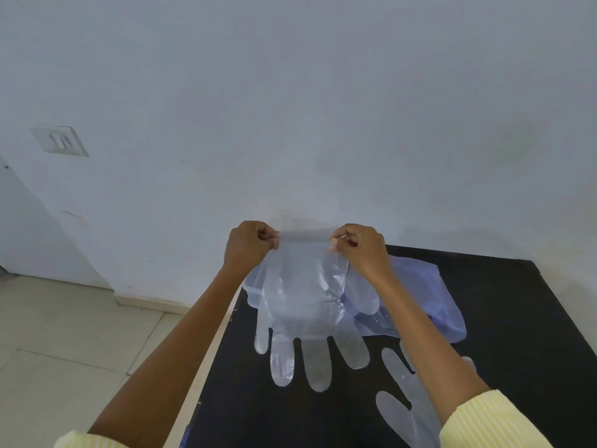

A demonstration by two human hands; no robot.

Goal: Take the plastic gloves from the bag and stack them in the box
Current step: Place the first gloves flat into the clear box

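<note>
A clear plastic glove (305,305) hangs fingers-down in front of me, held up by its cuff. My left hand (250,245) pinches the cuff's left corner and my right hand (361,248) pinches the right corner. Behind the glove sits a clear plastic box (253,287), mostly hidden by it. A pale blue plastic bag (429,299) lies to the right on the black table (517,334). Another clear glove (403,409) lies flat on the table near my right forearm.
The table's left edge (213,347) runs diagonally beneath my left forearm, with tiled floor (64,334) beyond it. A white wall (290,124) stands close behind the table, with a switch plate (59,140) at the left.
</note>
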